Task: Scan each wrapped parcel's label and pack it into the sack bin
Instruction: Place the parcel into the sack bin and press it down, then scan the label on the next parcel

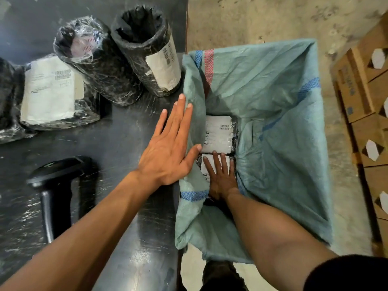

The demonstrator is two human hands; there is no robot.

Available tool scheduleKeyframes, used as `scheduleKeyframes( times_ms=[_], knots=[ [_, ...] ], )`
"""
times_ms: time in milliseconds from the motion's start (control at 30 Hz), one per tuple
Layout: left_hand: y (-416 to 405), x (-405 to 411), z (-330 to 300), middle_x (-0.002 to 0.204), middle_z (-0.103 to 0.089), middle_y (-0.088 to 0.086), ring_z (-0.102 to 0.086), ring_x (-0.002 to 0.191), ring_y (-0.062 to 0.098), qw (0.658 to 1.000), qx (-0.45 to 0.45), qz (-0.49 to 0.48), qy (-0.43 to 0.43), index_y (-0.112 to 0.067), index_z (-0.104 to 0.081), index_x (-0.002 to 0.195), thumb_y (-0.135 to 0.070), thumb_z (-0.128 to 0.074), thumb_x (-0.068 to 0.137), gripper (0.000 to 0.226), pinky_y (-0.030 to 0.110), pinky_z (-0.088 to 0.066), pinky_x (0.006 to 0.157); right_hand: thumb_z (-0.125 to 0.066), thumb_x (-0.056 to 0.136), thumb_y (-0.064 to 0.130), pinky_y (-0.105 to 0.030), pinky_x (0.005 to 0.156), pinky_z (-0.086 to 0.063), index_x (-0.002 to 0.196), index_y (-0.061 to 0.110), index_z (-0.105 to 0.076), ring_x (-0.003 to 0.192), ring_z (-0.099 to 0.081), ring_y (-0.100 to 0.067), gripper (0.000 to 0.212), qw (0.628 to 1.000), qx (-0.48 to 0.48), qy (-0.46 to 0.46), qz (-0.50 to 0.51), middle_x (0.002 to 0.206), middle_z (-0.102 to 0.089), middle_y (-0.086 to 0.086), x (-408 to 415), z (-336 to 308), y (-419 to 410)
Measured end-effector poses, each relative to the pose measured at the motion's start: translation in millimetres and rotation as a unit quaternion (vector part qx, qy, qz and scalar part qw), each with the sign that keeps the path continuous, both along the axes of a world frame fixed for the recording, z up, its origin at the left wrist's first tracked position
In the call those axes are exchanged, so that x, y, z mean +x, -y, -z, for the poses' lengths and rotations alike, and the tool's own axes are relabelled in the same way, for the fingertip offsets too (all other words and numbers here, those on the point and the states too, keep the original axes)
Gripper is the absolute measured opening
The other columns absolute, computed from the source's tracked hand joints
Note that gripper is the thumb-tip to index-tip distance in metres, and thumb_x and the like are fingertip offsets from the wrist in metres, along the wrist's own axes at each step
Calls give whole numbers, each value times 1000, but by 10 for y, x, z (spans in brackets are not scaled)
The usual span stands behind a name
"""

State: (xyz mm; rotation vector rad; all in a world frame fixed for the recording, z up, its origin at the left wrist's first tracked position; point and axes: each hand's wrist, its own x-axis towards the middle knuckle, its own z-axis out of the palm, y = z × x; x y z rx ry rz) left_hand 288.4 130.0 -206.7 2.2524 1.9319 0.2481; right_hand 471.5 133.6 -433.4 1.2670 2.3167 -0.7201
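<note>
I am seating a parcel [212,164] in the sack bin [273,97], right hand [222,181] flat, gripping nothing; left hand [168,150] is spreading wide at the counter's [117,131] right edge. Next: take the scanner [56,181].

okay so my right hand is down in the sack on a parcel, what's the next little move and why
Probably lift the right hand out of the sack: it lies flat and open on the near parcel, which already sits snug beside the far parcel. Then reach for the scanner, since several wrapped parcels, like the upright roll, wait on the table.
</note>
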Motion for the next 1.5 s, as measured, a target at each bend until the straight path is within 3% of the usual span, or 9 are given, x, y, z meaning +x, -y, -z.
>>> scheduleKeyframes(
  times_ms=[100, 300, 833, 900, 967, 1067, 1267, 1367, 1500],
  knots=[
    [-4, -9, -2, 168, 12, 17, 8, 157, 25, 1000, -6, 0, 7, -2, 3, 161, -48, -35, 104, 82, 48, -2, 127, -37, 100, 68, -65, 123, 15, 161, 27, 31, 153, 36, -39, 100, 996, -53, 60, -29, 166, 41, -13, -61, -179, -120],
    [-3, -35, 17, 168, 16, 14, 10, 157, 22, 1000, -11, 1, 15, -6, 6, 161, -48, -32, 103, 81, 46, 0, 127, -42, 104, 62, -60, 127, 11, 165, 33, 20, 159, 27, -34, 91, 986, -124, 102, -40, 170, 35, -10, -84, -508, -376],
    [42, -46, -194, 169, 13, 10, 12, 156, 17, 990, -64, -29, 119, -8, 5, 161, -46, -51, 100, 91, 34, 13, 125, -44, 108, 53, -46, 131, -7, 169, 22, 6, 163, 0, -33, 85, 984, -11, 8, 175, 176, 5, -14, 217, -1868, -196],
    [73, -94, -335, 170, 3, 10, 3, 157, 18, 976, -106, -33, 189, -10, 1, 161, -45, -60, 97, 96, 33, 7, 125, -44, 108, 52, -45, 131, -8, 169, 23, 4, 163, -1, -33, 83, 981, -2, -15, 195, 176, 4, -14, 196, -2095, -110],
    [126, -212, -512, 166, -23, 9, -22, 154, 23, 965, -112, -33, 235, -15, -19, 161, -41, -64, 94, 85, 36, -18, 125, -47, 108, 51, -44, 129, -11, 169, 22, -3, 162, -6, -34, 81, 974, 20, -51, 218, 175, -3, -16, 134, -2350, -50],
    [276, -516, -795, 141, -59, 4, -56, 128, 24, 977, -7, -47, 209, -20, -49, 146, -37, -61, 94, 56, 40, -46, 104, -49, 106, 52, -45, 127, -19, 168, 19, -10, 159, -18, -37, 80, 964, 49, -99, 240, 172, -10, -18, -75, -2758, 28],
    [513, -1423, -1259, 109, -69, -1, -63, 101, 19, 954, 83, -124, 259, -17, -65, 118, -34, -67, 88, 34, 33, -50, 92, -55, 94, 70, -44, 118, -37, 158, 18, -34, 144, -46, -30, 85, 955, 119, -146, 229, 161, -37, -12, -837, -3483, 264],
    [604, -1917, -1309, 115, -67, 5, -61, 110, 26, 964, 87, -132, 216, -13, -64, 115, -33, -68, 87, 35, 36, -47, 93, -55, 79, 86, -46, 111, -47, 143, 24, -49, 135, -55, -25, 89, 950, 135, -176, 219, 156, -46, -10, -1264, -3613, 350],
    [735, -2412, -1188, 138, -54, 16, -49, 131, 33, 974, 44, -168, 148, -2, -53, 136, -35, -66, 90, 59, 40, -40, 106, -60, 88, 74, -44, 113, -44, 148, 17, -44, 136, -54, -25, 85, 958, 112, -187, 187, 150, -51, -9, -1798, -3693, 565]
  ],
)
